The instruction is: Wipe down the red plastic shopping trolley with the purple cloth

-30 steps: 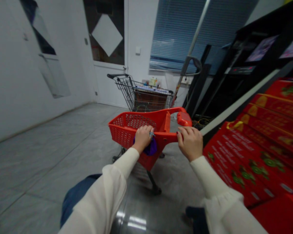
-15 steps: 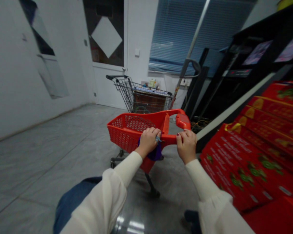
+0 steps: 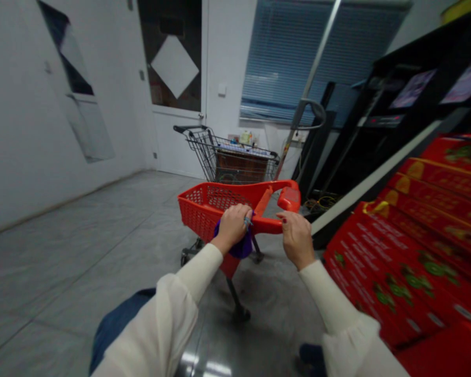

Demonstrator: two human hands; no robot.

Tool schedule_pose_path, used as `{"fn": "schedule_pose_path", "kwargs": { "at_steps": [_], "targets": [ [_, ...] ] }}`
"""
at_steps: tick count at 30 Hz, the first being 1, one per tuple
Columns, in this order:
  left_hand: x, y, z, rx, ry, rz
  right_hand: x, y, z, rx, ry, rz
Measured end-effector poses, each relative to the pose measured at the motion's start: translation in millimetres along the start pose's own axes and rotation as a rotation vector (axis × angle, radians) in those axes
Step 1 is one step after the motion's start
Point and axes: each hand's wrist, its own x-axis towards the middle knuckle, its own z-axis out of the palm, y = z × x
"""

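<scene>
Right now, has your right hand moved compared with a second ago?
Yes, slightly: the right hand sits a little further left in view, closer to the white door.

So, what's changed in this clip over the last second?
The right hand has opened and come off the red cart's handle, its fingers now just beside the bar. The left hand stays closed on the handle with the purple cloth. The wire cart ahead stays put.

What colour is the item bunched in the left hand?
The bunched item is deep purple, best seen in the head view.
</scene>
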Motion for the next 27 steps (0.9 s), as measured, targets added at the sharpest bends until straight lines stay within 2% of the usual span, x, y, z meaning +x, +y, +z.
{"fn": "schedule_pose_path", "kwargs": {
  "at_steps": [3, 5, 7, 9, 12, 14, 18, 20, 22, 24, 27],
  "targets": [
    [5, -28, 1.3, 0.043, -0.027, -0.092, 2, 11, 5, 0.046, 0.003, -0.005],
    [7, -28, -1.5, 0.049, -0.026, -0.124, 2, 12, 14, 0.08, 0.044, 0.005],
    [8, -10, -6.9, 0.038, -0.015, -0.09, 1, 9, 25, 0.116, 0.093, 0.017],
    [7, 17, -12.9, 0.021, -0.001, -0.007, -1, 5, 31, 0.13, 0.116, 0.034],
    [6, 42, -18.3, -0.018, 0.0, 0.101, -3, 3, 31, 0.131, 0.1, 0.051],
    [7, 37, -17.9, -0.045, -0.004, 0.103, -3, 2, 29, 0.143, 0.09, 0.049],
    [11, -3, -13.9, -0.014, -0.03, -0.028, -3, -5, 30, 0.186, 0.112, 0.038],
    [10, -14, -15.2, 0.023, -0.034, -0.093, -4, -13, 34, 0.187, 0.134, 0.039],
    [8, -8, -19.2, 0.042, -0.022, -0.098, -6, -22, 37, 0.169, 0.149, 0.049],
    [3, 6, -24.2, 0.036, -0.003, -0.041, -6, -27, 37, 0.14, 0.139, 0.06],
    [-3, 20, -29.2, -0.002, 0.005, 0.057, -1, -23, 29, 0.112, 0.06, 0.056]
  ]
}}
